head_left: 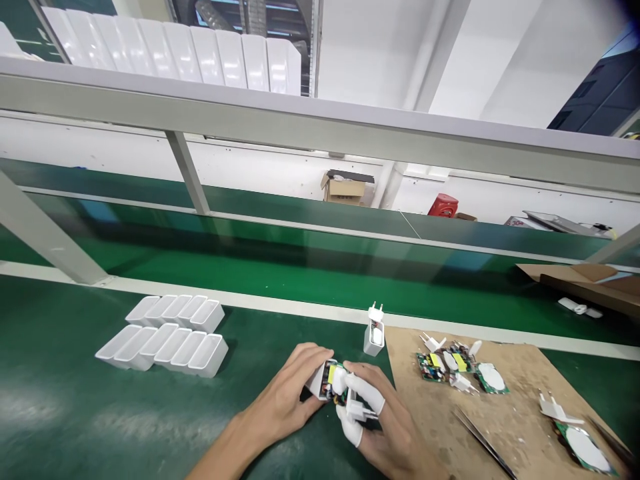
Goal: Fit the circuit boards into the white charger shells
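My left hand [295,383] is closed round a white plastic charger housing [316,383], tilted with its mouth facing right. In my right hand [385,413], fingers in white finger cots grip a charger circuit board [336,379] with yellow and white parts and a white plug piece with pins [361,410]. The board's left end is at the housing's mouth; how far inside it sits I cannot tell. Just beyond my hands stands another white housing [374,339] with a board in it and a pronged plug on top.
Two rows of open white housings [173,350] stand on the left of the green table. At right, a brown cardboard sheet [400,373] bears several circuit boards [445,361] and tweezers [485,443]. Behind runs a green conveyor belt [300,273] with a cardboard box [590,283].
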A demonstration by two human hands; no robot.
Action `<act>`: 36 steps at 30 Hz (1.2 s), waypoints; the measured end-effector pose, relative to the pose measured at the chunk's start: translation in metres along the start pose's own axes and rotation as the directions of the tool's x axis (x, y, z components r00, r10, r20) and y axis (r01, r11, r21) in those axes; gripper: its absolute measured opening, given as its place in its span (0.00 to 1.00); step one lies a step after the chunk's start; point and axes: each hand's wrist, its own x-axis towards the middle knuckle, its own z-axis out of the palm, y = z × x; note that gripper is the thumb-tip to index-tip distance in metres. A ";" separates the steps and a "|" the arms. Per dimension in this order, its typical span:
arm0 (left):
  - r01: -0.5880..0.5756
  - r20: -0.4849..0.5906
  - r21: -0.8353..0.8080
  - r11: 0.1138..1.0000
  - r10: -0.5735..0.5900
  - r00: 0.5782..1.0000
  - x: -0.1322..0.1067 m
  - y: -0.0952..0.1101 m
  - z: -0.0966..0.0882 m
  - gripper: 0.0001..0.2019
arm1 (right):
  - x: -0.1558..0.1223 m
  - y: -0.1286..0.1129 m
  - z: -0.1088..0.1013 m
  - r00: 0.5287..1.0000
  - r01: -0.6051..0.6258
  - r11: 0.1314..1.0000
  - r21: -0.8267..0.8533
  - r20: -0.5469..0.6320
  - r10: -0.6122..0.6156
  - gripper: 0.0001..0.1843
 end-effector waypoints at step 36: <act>0.197 -0.008 -0.201 0.960 -0.202 0.979 -0.002 0.009 0.009 0.28 | -0.017 0.009 -0.002 0.919 -0.354 0.935 -0.003 0.183 0.349 0.44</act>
